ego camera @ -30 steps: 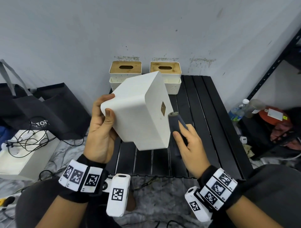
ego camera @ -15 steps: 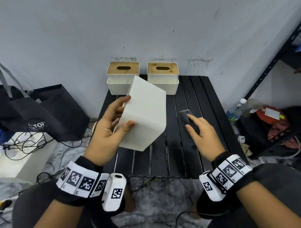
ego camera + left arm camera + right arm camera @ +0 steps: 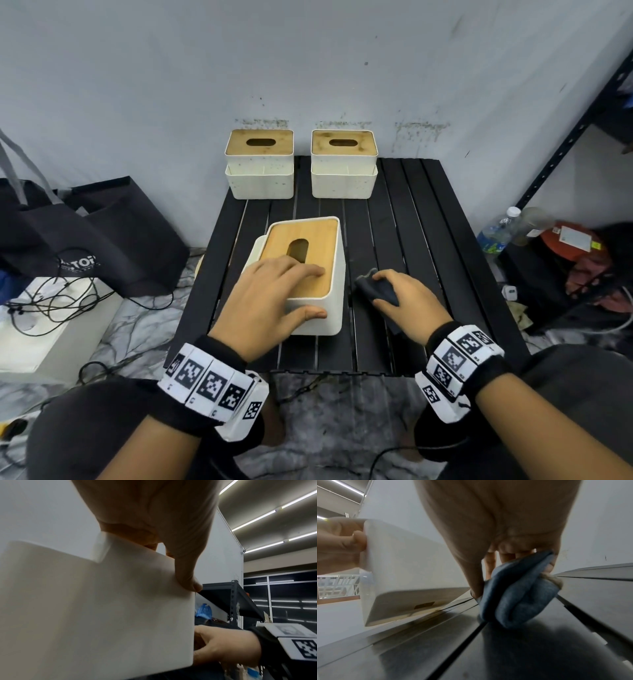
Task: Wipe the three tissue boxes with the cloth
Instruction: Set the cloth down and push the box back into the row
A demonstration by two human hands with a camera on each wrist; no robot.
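Black slatted table [image 3: 428, 219] against grey wall [image 3: 308, 51]. At table's far edge, two white tissue boxes with bamboo lids: far-left box [image 3: 259, 164], far-right box [image 3: 344, 163], side by side, apart, both upright. Near centre of table, third white tissue box with slotted bamboo lid [image 3: 308, 253], lid up; in right wrist view near end tilted clear of the slats, far bottom edge touching table. Left hand [image 3: 263, 305] laid over near end of this box: fingers [image 3: 305, 270] stretched fairly straight across lid beside the slot, thumb [image 3: 308, 312] pressed on near side wall, box clamped between them. Right hand [image 3: 407, 301] just right of box, apart from it, low over table. Fingers curled, pinching small bunched blue-grey cloth [image 3: 376, 289] against thumb. Cloth touching table in right wrist view, not touching box.
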